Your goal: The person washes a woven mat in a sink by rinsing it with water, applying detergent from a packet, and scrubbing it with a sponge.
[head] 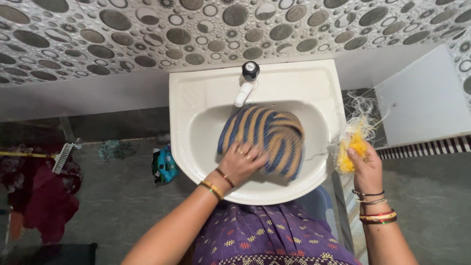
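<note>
As I look down through the head camera, my left hand (241,161) presses a striped blue-and-tan cloth (267,137) into the white sink (196,127) under the tap (248,83), fingers spread over its edge. My right hand (365,164), beside the rim, has its fingers pinched on a yellow mesh scrubber (354,145). I judge this the washing step; scrubbing would need the scrubber brought onto the cloth.
</note>
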